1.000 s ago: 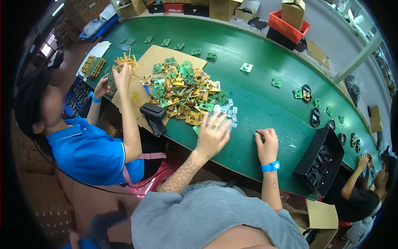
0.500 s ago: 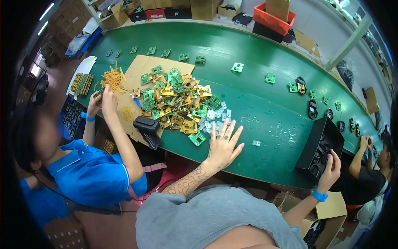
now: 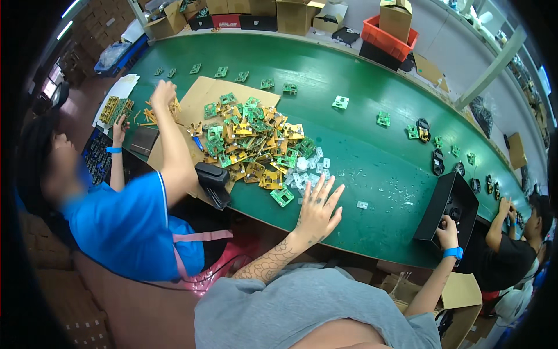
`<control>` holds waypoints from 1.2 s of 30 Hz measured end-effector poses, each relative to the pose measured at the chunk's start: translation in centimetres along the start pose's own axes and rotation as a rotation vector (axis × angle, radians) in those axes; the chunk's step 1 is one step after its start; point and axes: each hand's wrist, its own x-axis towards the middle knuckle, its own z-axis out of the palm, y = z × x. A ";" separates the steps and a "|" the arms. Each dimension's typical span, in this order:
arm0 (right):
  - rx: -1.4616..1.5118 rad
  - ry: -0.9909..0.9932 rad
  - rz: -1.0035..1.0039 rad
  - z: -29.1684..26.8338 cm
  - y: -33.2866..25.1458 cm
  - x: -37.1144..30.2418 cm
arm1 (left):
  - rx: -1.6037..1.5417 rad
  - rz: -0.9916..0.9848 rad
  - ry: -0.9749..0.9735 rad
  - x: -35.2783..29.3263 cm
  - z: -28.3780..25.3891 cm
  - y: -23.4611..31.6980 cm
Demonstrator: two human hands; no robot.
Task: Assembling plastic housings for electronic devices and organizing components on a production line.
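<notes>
Left hand [image 3: 318, 213]: open, fingers spread, lower centre of the frame; nearest to the clear plastic pieces [image 3: 302, 165].
Right hand [image 3: 447, 234]: fingers curled, at the black box's opening, lower right; cannot tell whether it grips anything.
Black box [image 3: 431, 215]: right side of the frame, dark parts [image 3: 455, 213] inside.
Plastic pieces: loose cluster near the centre, beside the board pile [image 3: 250, 131].
Single clear piece [image 3: 362, 205]: apart from the cluster, right of the left hand, on the green table [image 3: 372, 151].
Board pile: green and yellow, left of centre, partly on a cardboard sheet [image 3: 200, 92].
Co-worker [image 3: 125, 218]: blue shirt, left side, one hand near orange sticks [image 3: 148, 116].
</notes>
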 end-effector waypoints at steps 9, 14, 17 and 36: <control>0.150 0.415 -0.073 -4.8 -4.0 -3.8 | -0.057 0.045 -0.007 0.1 0.3 0.0; 0.715 0.858 -0.161 -5.4 -11.9 -8.2 | -0.064 0.137 -0.067 0.9 1.7 1.4; 0.516 0.302 -0.253 0.0 -17.4 -7.9 | -0.059 0.188 -0.089 1.5 2.9 2.6; 0.205 0.516 -0.450 10.0 -18.2 -6.8 | -0.649 -0.525 -0.289 4.7 0.3 3.6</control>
